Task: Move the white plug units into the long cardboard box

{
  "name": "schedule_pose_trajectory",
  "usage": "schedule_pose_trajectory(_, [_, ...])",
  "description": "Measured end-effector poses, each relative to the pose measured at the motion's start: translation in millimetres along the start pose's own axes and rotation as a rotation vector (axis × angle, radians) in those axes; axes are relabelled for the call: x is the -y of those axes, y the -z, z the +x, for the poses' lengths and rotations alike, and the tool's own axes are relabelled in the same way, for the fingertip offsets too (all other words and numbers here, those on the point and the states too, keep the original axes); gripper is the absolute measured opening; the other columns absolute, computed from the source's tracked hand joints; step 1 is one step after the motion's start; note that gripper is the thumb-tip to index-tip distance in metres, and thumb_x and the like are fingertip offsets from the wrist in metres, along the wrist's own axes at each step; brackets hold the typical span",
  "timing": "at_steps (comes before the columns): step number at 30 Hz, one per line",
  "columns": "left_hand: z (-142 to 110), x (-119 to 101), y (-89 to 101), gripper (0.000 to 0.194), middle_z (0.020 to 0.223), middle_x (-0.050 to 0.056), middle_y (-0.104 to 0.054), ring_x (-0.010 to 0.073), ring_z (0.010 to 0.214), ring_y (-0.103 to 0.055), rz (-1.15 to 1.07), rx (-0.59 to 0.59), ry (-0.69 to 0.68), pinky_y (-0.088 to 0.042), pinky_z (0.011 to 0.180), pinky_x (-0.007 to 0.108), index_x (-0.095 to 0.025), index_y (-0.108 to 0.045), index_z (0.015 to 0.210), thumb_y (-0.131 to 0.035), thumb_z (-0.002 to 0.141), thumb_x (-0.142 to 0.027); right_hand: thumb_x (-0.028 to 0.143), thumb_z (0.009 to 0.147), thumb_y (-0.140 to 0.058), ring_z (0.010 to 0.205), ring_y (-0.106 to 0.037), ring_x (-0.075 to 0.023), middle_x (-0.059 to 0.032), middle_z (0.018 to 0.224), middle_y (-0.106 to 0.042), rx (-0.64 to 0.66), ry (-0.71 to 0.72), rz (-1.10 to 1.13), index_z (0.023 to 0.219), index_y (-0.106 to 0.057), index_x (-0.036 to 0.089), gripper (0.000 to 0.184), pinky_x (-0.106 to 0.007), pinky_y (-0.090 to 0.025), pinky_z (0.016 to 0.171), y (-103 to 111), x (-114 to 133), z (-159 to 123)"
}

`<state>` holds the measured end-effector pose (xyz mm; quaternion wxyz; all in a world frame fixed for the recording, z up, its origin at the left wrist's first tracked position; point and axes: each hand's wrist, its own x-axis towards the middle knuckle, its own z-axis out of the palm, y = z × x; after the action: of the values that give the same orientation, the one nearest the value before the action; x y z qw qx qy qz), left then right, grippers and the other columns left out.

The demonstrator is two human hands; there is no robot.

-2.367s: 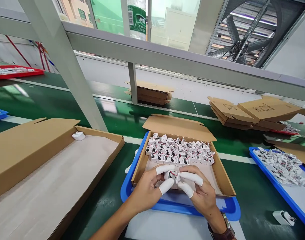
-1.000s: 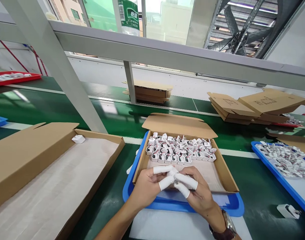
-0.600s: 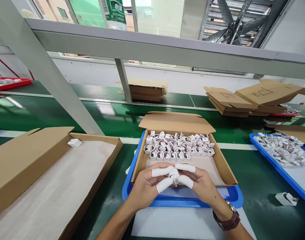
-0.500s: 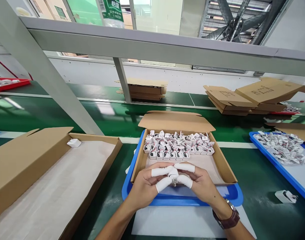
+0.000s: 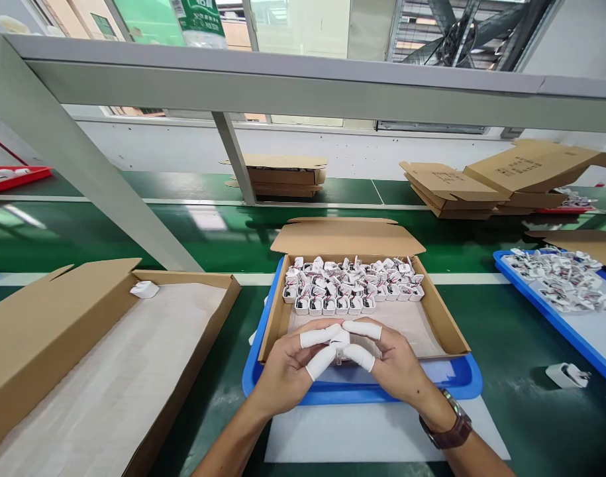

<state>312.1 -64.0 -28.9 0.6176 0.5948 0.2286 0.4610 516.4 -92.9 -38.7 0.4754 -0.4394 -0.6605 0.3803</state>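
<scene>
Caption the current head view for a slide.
Two hands hold a small white plastic part before an open brown cardboard box.

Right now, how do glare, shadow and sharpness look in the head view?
Head view: pale glare streaks on the glossy green surface; a soft shadow left of the loose white casing; the white cardboard-boxed parts look fairly crisp; the held white piece blends into the white finger covers.

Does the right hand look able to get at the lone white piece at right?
Probably yes: only the low edges of the cardboard box and blue tray seem to stand between the right hand and that piece, though the hand is busy with a small white part.
</scene>
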Motion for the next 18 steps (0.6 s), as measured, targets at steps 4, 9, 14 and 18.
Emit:
schedule_pose_trajectory(4, [0.4,3.3,-2.5,0.026,0.123,0.008,-0.073,0.0261,0.114,-0.07,0.021,-0.049,-0.012,-0.062,0.096,0.036,-0.026,-0.08,0.111,-0.072,0.089,-0.015,0.027,0.094,-0.067,0.118,-0.067,-0.0234,-0.007,0.127,-0.07,0.035,-0.041,0.025,0.128,-0.065,0.029,0.034,-0.043,-0.054,0.104,-0.8,-1.9,-3.1])
schedule_pose_trajectory(9, [0.5,8.3,-3.1,0.024,0.119,0.009,-0.073,0.0252,0.109,-0.071,0.044,-0.059,-0.041,-0.063,0.091,0.034,-0.026,-0.08,0.109,-0.072,0.089,-0.017,0.025,0.094,-0.066,0.114,-0.068,-0.0222,-0.0073,0.123,-0.071,0.032,-0.006,0.007,0.127,-0.065,0.026,0.034,-0.041,-0.055,0.102,-2.0,0.9,-1.6])
schedule_pose_trajectory(14, [-0.9,10.6,-0.2,0.023,0.123,0.011,-0.071,0.0272,0.112,-0.07,0.064,-0.021,-0.027,-0.062,0.092,0.037,-0.025,-0.079,0.11,-0.07,0.09,-0.02,0.026,0.094,-0.066,0.105,-0.069,-0.0206,-0.0063,0.113,-0.073,-0.009,0.024,-0.042,0.119,-0.068,0.024,0.025,-0.038,-0.057,0.097,-5.8,3.6,-0.6])
schedule_pose_trajectory(18, [-1.9,12.2,-3.2,0.023,0.121,0.009,-0.071,0.0251,0.112,-0.07,0.106,-0.05,-0.037,-0.061,0.096,0.035,-0.025,-0.078,0.112,-0.07,0.091,-0.021,0.027,0.094,-0.066,0.112,-0.069,-0.0227,-0.0084,0.123,-0.072,-0.01,-0.018,-0.021,0.127,-0.064,0.025,0.033,-0.041,-0.057,0.101,-7.0,-3.9,-3.7])
